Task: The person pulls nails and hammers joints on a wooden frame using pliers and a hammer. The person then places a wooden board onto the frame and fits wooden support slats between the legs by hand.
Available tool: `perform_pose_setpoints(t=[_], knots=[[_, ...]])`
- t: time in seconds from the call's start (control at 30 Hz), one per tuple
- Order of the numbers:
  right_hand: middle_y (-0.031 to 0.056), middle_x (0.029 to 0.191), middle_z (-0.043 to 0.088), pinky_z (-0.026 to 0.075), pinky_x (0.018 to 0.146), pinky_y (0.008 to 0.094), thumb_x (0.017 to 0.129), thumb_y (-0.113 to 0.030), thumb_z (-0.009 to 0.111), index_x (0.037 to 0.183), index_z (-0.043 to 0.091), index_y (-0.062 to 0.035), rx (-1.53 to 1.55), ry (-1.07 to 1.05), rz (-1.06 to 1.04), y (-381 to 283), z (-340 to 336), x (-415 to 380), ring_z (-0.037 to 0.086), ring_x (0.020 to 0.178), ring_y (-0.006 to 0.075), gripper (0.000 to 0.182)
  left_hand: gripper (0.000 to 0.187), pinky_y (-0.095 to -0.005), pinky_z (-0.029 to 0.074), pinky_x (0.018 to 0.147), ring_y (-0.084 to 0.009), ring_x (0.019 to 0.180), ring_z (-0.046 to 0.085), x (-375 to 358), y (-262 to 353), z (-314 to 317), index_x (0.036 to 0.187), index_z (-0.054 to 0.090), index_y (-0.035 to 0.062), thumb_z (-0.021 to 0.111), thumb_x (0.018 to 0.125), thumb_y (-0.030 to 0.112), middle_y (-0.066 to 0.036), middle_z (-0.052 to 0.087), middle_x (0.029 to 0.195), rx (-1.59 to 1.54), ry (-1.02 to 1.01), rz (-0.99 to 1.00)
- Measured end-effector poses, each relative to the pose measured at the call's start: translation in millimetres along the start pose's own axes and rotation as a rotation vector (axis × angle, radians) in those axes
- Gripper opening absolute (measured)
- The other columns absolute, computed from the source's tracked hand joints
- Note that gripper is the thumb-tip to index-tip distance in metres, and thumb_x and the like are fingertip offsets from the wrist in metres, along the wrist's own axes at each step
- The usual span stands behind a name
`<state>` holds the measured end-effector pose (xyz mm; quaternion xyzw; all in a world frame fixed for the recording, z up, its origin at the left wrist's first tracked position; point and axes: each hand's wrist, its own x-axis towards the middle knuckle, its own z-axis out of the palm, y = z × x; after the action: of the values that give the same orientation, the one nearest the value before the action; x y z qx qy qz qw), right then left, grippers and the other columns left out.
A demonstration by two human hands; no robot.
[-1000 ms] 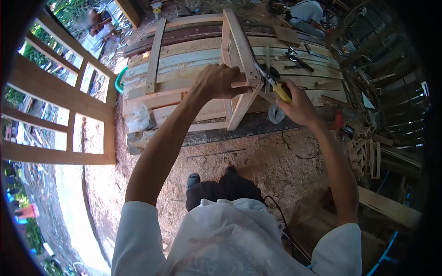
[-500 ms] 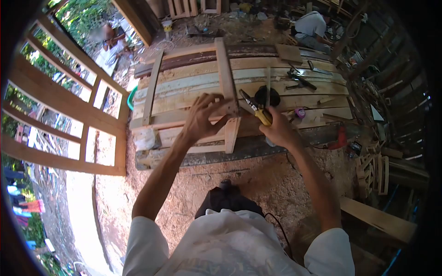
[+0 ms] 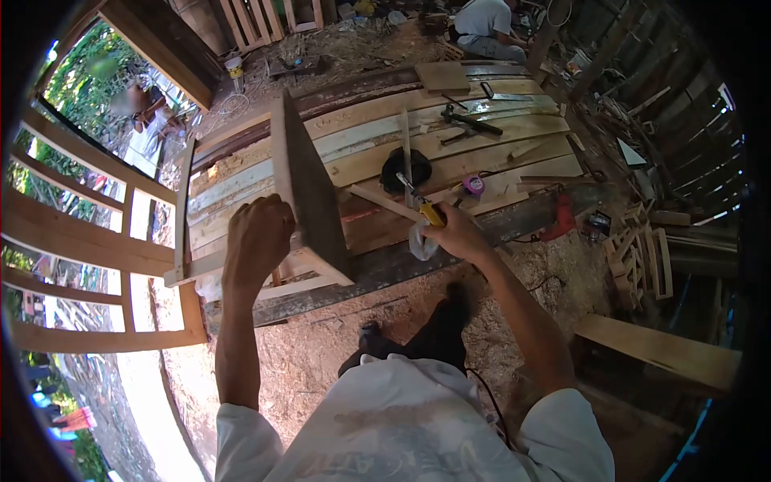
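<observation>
My left hand (image 3: 259, 241) is closed at the near edge of a wooden frame (image 3: 312, 181), its fingers curled over the wood. The frame stands tilted on the plank worktable (image 3: 361, 136), a broad dark side board facing right. In my right hand (image 3: 459, 231) are yellow-handled pliers (image 3: 432, 212), their metal jaws pointing up and left. A thin wood strip (image 3: 385, 202) lies just left of the pliers. Beyond the jaws sits a black round item (image 3: 405, 169), overlapped by an upright-looking strip. A clear plastic bag (image 3: 421, 243) shows below my right hand.
A hammer (image 3: 474, 122), a purple tape measure (image 3: 473, 185) and a red power drill (image 3: 560, 218) lie on the table's right part. A large slatted wooden frame (image 3: 88, 233) stands at left. One person (image 3: 485, 28) crouches at the back; another sits outside at upper left.
My left hand has gone from spread fingers to a closed grip, and the wooden frame has tilted and shifted left. My right hand still holds the pliers. The view has turned.
</observation>
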<state>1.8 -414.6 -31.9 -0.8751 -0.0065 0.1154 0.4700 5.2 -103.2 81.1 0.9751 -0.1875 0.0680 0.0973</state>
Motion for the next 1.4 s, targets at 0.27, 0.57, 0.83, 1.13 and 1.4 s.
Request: perform_pose_setpoints(t=[0.27, 0.57, 0.83, 1.13, 1.4], knots=[[0.0139, 0.108, 0.054, 0.043, 0.086, 0.0354, 0.072, -0.020, 0.072, 0.121, 0.043, 0.0022, 0.243, -0.163, 0.151, 224, -57, 71, 0.054, 0.101, 0.0244, 0.061, 0.014, -0.0299, 0.048, 0.058, -0.0170, 0.066, 0.062, 110, 160, 176, 0.094, 0.064, 0.0002, 0.062, 0.083, 0.008, -0.011, 0.066, 0.080, -0.908, 0.039, -0.200], [0.0236, 0.129, 0.035, 0.039, 0.096, 0.0439, 0.070, -0.023, 0.079, 0.125, 0.038, 0.0054, -0.413, -0.095, 0.425, 417, -65, 110, 0.039, 0.117, 0.0400, 0.074, 0.035, -0.0293, 0.051, 0.058, -0.0159, 0.069, 0.065, 144, 285, 542, 0.108, 0.059, -0.0033, 0.064, 0.082, 0.020, -0.013, 0.066, 0.083, -1.129, -0.500, -0.828], [0.0237, 0.130, 0.029, 0.033, 0.096, 0.0531, 0.080, -0.022, 0.068, 0.132, 0.031, 0.0033, -0.623, -0.101, 0.147, 438, -71, 108, 0.034, 0.120, 0.0406, 0.068, 0.050, -0.0414, 0.052, 0.075, -0.0357, 0.084, 0.065, 185, 289, 611, 0.094, 0.061, -0.0039, 0.068, 0.073, 0.042, -0.022, 0.066, 0.086, -0.720, -0.454, -1.107], [0.0142, 0.091, 0.058, 0.045, 0.069, 0.0415, 0.089, -0.015, 0.051, 0.120, 0.047, -0.0031, -0.189, 0.184, -0.368, 308, -65, 86, 0.056, 0.080, 0.0326, 0.033, 0.030, -0.0356, 0.051, 0.067, -0.0262, 0.076, 0.065, 184, 279, 438, 0.096, 0.059, 0.0015, 0.067, 0.075, 0.021, -0.016, 0.065, 0.083, -1.097, 0.130, -0.812], [-0.0018, 0.063, 0.043, 0.030, 0.042, 0.0211, 0.096, -0.031, 0.047, 0.095, 0.051, -0.0070, 0.527, -0.559, -0.108, 12, -62, 73, 0.043, 0.050, 0.0056, 0.024, 0.043, -0.0399, 0.046, 0.076, -0.0308, 0.090, 0.056, 37, 157, 124, 0.103, 0.056, 0.0042, 0.074, 0.064, 0.010, -0.013, 0.057, 0.098, -0.316, 0.861, -0.402]])
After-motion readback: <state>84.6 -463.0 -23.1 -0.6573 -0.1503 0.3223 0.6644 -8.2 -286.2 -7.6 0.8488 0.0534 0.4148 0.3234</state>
